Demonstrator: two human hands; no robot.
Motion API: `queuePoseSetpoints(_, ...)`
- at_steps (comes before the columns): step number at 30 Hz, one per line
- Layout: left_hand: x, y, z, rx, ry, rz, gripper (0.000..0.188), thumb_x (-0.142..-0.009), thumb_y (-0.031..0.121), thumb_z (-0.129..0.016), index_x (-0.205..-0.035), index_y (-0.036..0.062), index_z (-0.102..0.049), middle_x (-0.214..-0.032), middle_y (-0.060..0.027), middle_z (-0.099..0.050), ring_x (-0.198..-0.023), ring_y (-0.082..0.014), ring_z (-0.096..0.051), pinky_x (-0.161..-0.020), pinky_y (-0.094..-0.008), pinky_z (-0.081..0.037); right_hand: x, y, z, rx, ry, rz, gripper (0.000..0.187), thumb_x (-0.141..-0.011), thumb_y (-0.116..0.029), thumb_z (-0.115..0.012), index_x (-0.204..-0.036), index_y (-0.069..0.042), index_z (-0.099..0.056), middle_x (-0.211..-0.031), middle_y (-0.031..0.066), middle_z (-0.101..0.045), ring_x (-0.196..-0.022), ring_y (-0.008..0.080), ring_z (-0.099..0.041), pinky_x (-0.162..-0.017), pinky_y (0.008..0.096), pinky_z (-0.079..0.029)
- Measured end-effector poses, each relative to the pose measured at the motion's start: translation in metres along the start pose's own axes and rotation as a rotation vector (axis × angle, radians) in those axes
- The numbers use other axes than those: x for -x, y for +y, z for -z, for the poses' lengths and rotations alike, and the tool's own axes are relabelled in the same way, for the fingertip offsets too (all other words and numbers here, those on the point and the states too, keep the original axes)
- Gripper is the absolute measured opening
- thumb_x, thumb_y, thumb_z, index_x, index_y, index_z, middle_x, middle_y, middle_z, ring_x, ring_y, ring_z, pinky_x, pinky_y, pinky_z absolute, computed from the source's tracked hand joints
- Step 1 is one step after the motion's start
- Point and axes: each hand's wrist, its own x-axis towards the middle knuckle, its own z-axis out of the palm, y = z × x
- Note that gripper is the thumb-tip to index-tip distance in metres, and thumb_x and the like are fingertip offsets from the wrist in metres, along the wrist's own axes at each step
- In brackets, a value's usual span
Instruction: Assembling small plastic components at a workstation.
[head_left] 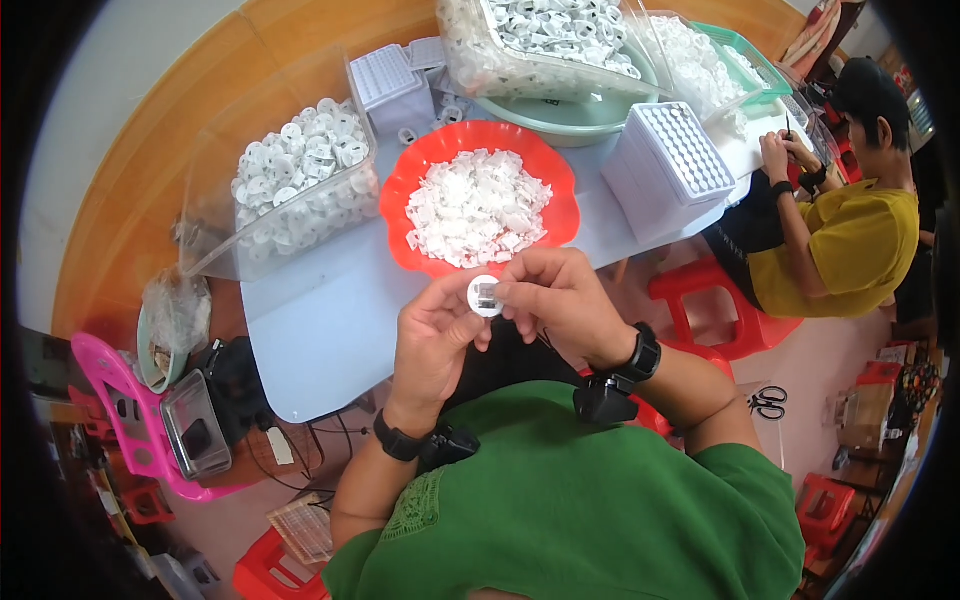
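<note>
Disc of white plastic (pixel 484 298), pinched by left hand (pixel 432 335) and right hand (pixel 562 300), apparently for steadiness, is near the scalloped red plastic bowl (pixel 562 190), its small white pieces (pixel 478 205) within easy reach.

White disc (pixel 477 301) partly covered, far clear bin (pixel 500 72) cropped.
The right hand (pixel 552 300) hid the disc's right edge; its inner detail was too small to tell. The picture's edge also cut off the near green shirt (pixel 600 500). What the co-worker's hands (pixel 783 155) worked on was indistinct.
</note>
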Motion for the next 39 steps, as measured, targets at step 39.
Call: queuePoseSetpoints(39,-0.016,-0.005,-0.014,-0.002,0.110,0.078,0.032,-0.089,0.016,-0.061,-0.113,-0.0047,-0.055,-0.099,-0.0172,-0.064,-0.074,-0.0159,-0.061,-0.066,-0.0284,-0.051,-0.060,-0.132,0.236,1.667,0.179,0.488,0.014,-0.077,-0.006,-0.063,-0.089,-0.009,-0.070,-0.082,0.0094,-0.065,-0.076,0.0281,-0.062,-0.071,0.0364,-0.049)
